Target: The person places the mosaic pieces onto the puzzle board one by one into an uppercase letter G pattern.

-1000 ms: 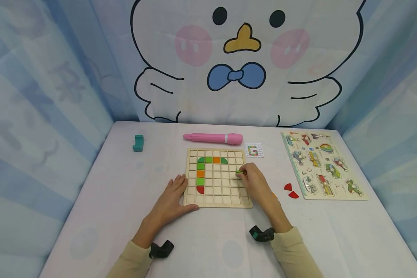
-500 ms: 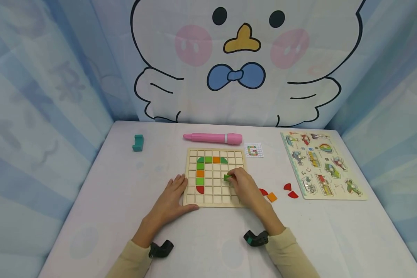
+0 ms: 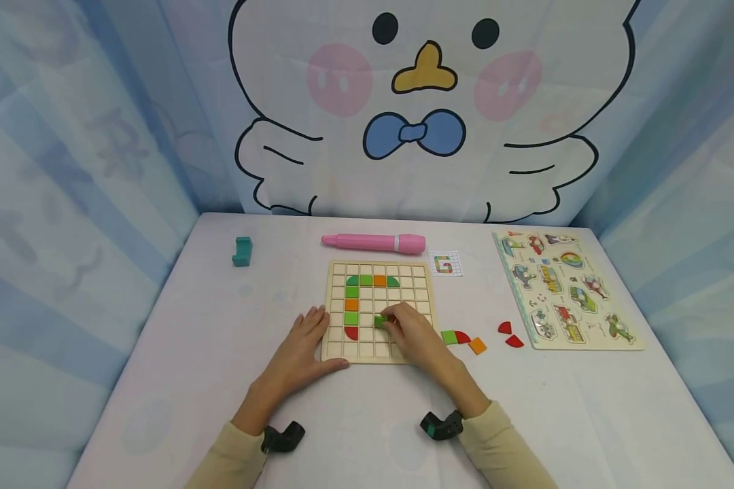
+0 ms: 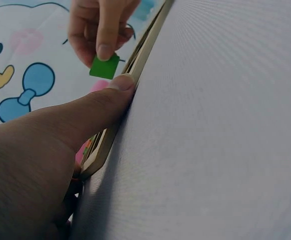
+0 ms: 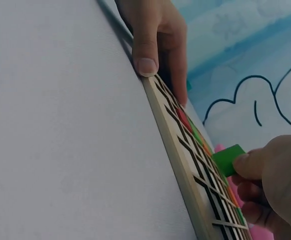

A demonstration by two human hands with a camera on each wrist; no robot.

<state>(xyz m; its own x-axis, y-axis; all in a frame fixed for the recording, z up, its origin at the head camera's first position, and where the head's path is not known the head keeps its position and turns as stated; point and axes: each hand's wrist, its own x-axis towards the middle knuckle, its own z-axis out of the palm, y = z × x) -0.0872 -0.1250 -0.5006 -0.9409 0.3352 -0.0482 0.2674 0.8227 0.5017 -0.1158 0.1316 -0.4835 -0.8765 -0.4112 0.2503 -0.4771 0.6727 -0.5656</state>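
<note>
A wooden grid board (image 3: 367, 349) lies in the middle of the table in the head view. Its left edge is under my left hand (image 3: 300, 350), fingers straight and the thumb on the near edge. Between thumb and fingers, my right hand (image 3: 417, 339) pinches a green square tile (image 3: 380, 321) over the board's middle. The left wrist view shows this green tile (image 4: 104, 68) held above the board. Set in the grid are a top row of green and orange tiles (image 3: 380, 280) and a left column ending in a red quarter-round tile (image 3: 351, 333).
Right of the board lie a green tile (image 3: 449, 337), an orange tile (image 3: 478, 346) and several red quarter-rounds (image 3: 514, 341). A patterned card (image 3: 445, 263) and a pink pen (image 3: 373, 243) sit behind. A picture puzzle board (image 3: 569, 292) is far right, a teal block (image 3: 242, 251) far left.
My right hand has moved left and slightly nearer across the board with the green tile, uncovering loose tiles on the right. My left hand has stayed put.
</note>
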